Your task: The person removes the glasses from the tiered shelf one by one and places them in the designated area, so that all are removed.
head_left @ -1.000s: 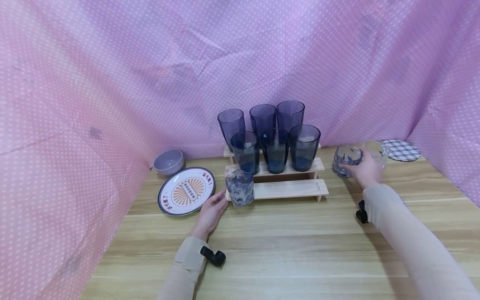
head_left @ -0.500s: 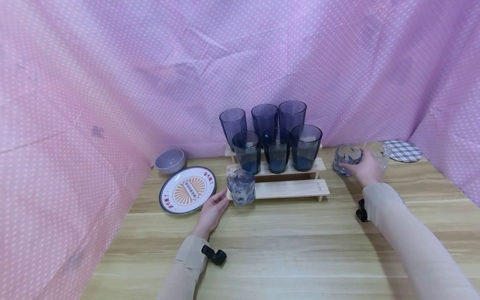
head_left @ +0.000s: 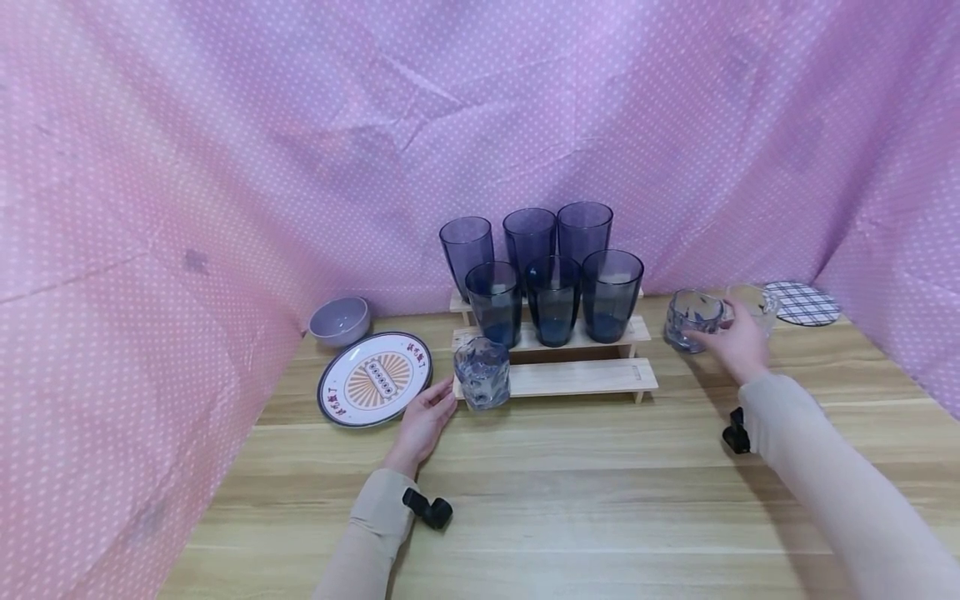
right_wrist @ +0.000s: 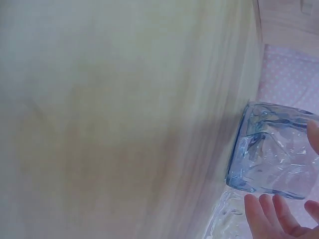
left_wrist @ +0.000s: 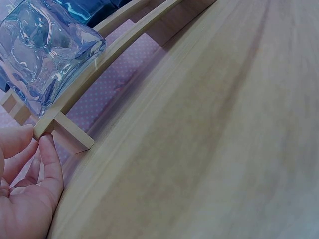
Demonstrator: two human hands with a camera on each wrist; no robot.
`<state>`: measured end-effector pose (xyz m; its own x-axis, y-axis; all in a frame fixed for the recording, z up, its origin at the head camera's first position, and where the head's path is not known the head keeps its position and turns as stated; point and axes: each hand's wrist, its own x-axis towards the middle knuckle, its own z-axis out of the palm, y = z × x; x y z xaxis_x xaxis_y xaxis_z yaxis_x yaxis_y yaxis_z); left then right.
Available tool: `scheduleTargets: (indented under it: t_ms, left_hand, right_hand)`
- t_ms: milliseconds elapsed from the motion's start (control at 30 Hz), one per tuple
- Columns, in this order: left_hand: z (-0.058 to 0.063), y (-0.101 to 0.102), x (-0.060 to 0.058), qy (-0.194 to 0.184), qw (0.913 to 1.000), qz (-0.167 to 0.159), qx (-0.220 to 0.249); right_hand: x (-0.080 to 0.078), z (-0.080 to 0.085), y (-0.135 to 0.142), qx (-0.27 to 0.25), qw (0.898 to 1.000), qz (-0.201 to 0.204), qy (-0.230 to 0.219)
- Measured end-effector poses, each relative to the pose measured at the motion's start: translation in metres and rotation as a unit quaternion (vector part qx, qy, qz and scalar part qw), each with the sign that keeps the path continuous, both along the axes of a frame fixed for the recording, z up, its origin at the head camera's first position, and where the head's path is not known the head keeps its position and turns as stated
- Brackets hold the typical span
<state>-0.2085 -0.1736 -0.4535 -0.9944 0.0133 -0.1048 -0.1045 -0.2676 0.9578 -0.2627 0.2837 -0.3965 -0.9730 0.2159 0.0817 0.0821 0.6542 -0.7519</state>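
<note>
Pink dotted curtain (head_left: 375,150) all round the back, wood-look table (head_left: 562,517) underneath, and I'm placing everything off the rack (head_left: 577,377). Well to the rack's left there's a small bowl (head_left: 340,322), with a printed plate (head_left: 375,379) a bit closer in. Left hand (head_left: 422,423) is at the left end of the rack's bottom shelf, and its wrist view shows thumb and fingers pinching the tip of the board. Just inside that end, upright on the same shelf, is the first glass (head_left: 482,375). Six tall dark cups (head_left: 553,308) fill the rack's two upper shelves, three apiece.

Now off the rack's right end: the second glass (head_left: 686,329) looks to be sitting on the table, with the right hand (head_left: 738,346) spread fairly wide around it, thumb at the near side, fingers on the side away from the rack. Can't tell if the fingertips actually press on it. Past that, further from the rack, come a third glass (head_left: 759,304), partly hidden, and a checked coaster (head_left: 802,302).

Handling-wise, I'd guess these short ones are thick, stiff and heavyish, breakable, slick if wet, though the faceted sides should help. I'd grab low round the body, not the rim.
</note>
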Motion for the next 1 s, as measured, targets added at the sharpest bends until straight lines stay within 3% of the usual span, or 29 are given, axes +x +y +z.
scheduleTargets:
  t_ms: [233,767,1000]
  left_hand:
    - [0.001,0.000,-0.001,-0.007,1.0000,0.004,0.003]
    - [-0.001,-0.002,-0.002,0.000,1.0000,0.003,-0.008]
    - [-0.001,0.000,-0.002,-0.004,0.9999,0.008,-0.007]
  right_hand:
    - [0.011,-0.004,-0.001,0.000,0.999,0.026,0.044]
    - [0.046,0.000,-0.022,-0.094,0.990,0.084,0.060]
    - [0.057,0.005,-0.045,-0.087,0.987,0.119,0.064]
